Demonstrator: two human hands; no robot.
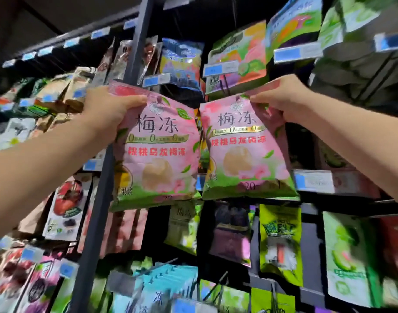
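Head view, looking up at a shop rack of hanging snack pouches.

State of work: two matching pouches are held up side by side in front of the rack. The left hand is clamped on the upper left corner of the left pink bag, thumb across the front and fingers behind. The right hand pinches the top edge of the right pink bag, just beside its hang hole. The two bags almost touch at their inner edges, and both tilt slightly.

Progress, as a judgement: both bags are lifted to peg height, so this looks like hanging stock or taking it down; which one cannot be told. The left bag hangs free of any hook, in front of the upright post. Whether the right bag's hole sits on a peg cannot be told, because the fingers cover that spot. If hanging is the aim, each hole has yet to be threaded onto a hook.

Materials and shapes:
- Bags: glossy printed film, flat pillow form, crimped seal along the top, pink above with a green band at the base. They are softly puffed and creased where they are gripped.
- Post: dark metal, square section, matte.
- Price tag: clear plastic holder with a blue and white card, on a rail to the right.
- Lime-green pouch: foil-like, hanging below the right bag.
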